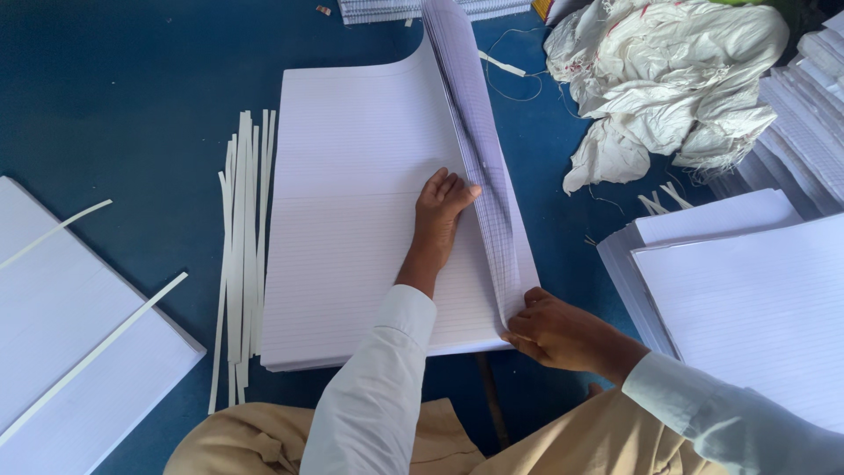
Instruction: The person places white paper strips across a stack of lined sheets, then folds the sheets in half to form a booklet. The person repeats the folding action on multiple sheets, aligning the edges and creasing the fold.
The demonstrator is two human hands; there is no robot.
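Observation:
A thick stack of white ruled paper sheets [352, 185] lies on the blue surface in front of me. My left hand [441, 211] rests flat on the stack, fingers pressed against the base of a lifted bundle of sheets [479, 149] that stands curled up along the right side. My right hand [558, 330] pinches the near corner of that lifted bundle at the stack's front right edge. Both arms wear white sleeves.
Several narrow white paper strips [243, 255] lie left of the stack. Another ruled paper pile [61, 334] with two strips on it sits at far left. More paper stacks [747, 290] lie at right, a crumpled white woven sack [668, 70] at back right.

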